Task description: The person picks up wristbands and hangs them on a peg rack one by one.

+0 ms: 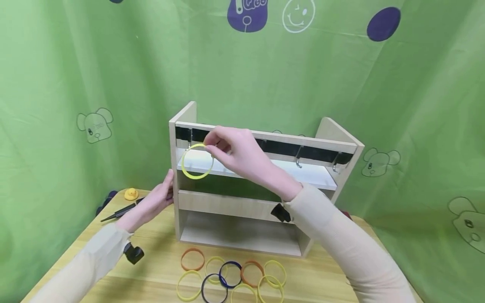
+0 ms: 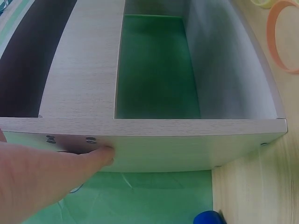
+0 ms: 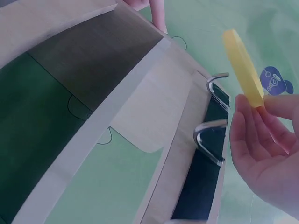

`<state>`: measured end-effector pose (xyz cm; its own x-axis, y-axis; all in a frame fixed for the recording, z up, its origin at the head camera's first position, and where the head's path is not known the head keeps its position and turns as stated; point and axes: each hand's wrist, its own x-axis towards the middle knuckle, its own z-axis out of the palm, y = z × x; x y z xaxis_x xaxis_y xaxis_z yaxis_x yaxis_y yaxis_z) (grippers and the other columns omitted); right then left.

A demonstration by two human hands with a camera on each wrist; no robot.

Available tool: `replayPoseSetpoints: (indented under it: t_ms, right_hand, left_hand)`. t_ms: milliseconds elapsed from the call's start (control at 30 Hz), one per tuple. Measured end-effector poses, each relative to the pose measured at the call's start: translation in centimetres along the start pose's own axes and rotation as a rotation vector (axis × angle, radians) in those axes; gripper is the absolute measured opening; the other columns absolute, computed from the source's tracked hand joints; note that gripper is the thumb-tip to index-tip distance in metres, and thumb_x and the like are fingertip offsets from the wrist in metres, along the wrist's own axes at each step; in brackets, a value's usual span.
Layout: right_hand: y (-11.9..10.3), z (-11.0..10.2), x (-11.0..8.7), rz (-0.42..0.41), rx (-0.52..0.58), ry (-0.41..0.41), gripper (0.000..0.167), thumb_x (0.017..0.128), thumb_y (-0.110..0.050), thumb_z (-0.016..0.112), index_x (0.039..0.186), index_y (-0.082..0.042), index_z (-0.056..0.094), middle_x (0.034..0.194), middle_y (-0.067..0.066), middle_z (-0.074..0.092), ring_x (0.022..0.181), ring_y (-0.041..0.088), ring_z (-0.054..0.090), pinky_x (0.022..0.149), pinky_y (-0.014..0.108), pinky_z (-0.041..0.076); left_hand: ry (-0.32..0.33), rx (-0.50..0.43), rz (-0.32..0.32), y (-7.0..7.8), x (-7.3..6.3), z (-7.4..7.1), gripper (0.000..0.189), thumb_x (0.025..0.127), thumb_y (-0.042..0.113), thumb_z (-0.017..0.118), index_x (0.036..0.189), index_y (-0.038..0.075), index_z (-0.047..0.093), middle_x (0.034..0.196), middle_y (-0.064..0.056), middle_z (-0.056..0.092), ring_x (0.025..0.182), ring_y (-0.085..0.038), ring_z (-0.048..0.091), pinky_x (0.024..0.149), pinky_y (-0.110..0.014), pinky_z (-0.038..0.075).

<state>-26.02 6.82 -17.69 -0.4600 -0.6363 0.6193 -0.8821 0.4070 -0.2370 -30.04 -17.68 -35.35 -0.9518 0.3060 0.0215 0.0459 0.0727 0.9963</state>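
Note:
My right hand (image 1: 242, 153) pinches a yellow ring (image 1: 194, 177) between thumb and fingertips, in front of the left end of a wooden shelf unit (image 1: 227, 201). In the right wrist view the ring (image 3: 246, 70) appears nearly edge-on, apart from a metal hook (image 3: 209, 125) and a second one beyond it. These hooks hang along a black strip (image 1: 280, 148) under the unit's top rail. My left hand (image 1: 156, 201) rests against the unit's left side panel; in the left wrist view the extended thumb (image 2: 96, 158) touches that panel.
Several yellow, orange and dark blue rings lie on the wooden table (image 1: 151, 273) before the unit, some overlapping, among them an orange ring (image 1: 192, 269). A yellow toy duck (image 1: 131, 194) and a slim black object (image 1: 119, 212) are at the left. A green curtain (image 1: 132, 63) hangs behind.

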Motion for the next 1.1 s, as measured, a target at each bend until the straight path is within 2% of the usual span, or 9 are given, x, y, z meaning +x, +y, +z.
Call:
replayPoseSetpoints:
  t_ms: [133,367,567,767,933,1100]
  right_hand:
    - [0.0,1.1,0.9,-0.037,-0.043,0.018,0.004,0.093,-0.004,0.065,0.095,-0.002,0.069,0.09,0.008,0.073,0.076,0.013,0.067,0.07,0.015,0.057]
    - [0.2,2.8,2.1,-0.124,-0.225,0.036,0.006,0.094,-0.002,0.062,0.093,-0.002,0.068,0.092,0.008,0.074,0.083,0.015,0.069,0.076,0.019,0.059]
    - [0.5,3.5,2.3,-0.112,-0.288,-0.01,0.008,0.093,0.0,0.061,0.089,-0.003,0.067,0.088,0.007,0.073,0.081,0.017,0.067,0.075,0.024,0.059]
    - [0.1,3.7,1.9,-0.1,-0.371,-0.046,0.003,0.094,-0.005,0.064,0.091,-0.005,0.065,0.089,0.007,0.072,0.082,0.02,0.067,0.077,0.032,0.06]
    - [-0.5,3.2,0.8,-0.132,-0.39,0.006,0.003,0.094,-0.006,0.065,0.096,-0.005,0.066,0.09,0.006,0.071,0.082,0.019,0.07,0.074,0.029,0.061]
    - [-1.3,2.0,-0.7,-0.189,-0.351,0.078,0.003,0.092,-0.004,0.066,0.095,-0.004,0.065,0.088,0.007,0.07,0.079,0.017,0.07,0.072,0.025,0.06]
  left_hand:
    - [-0.004,0.005,0.006,0.0,0.1,0.0,0.096,0.098,0.07,0.011,0.156,-0.006,0.01,0.161,-0.033,0.015,0.151,-0.047,0.016,0.127,-0.053,0.016]
    - [0.004,0.005,0.005,-0.3,0.2,-0.2,0.095,0.098,0.07,0.01,0.156,-0.006,0.011,0.161,-0.032,0.015,0.151,-0.046,0.017,0.127,-0.053,0.016]
    - [0.0,0.004,0.008,-0.3,0.2,-0.2,0.096,0.098,0.07,0.01,0.156,-0.007,0.011,0.161,-0.033,0.015,0.151,-0.045,0.018,0.127,-0.053,0.017]
    - [0.0,0.003,0.01,-0.3,0.2,-0.2,0.096,0.098,0.07,0.011,0.156,-0.007,0.011,0.161,-0.032,0.016,0.151,-0.046,0.018,0.127,-0.053,0.017]
    - [-0.002,0.012,0.002,-0.2,0.1,-0.1,0.095,0.099,0.069,0.011,0.156,-0.007,0.01,0.161,-0.033,0.015,0.151,-0.046,0.017,0.127,-0.052,0.016]
    - [0.0,0.019,-0.004,-0.4,0.3,-0.3,0.097,0.098,0.071,0.01,0.156,-0.006,0.009,0.162,-0.032,0.012,0.152,-0.046,0.014,0.127,-0.053,0.015]
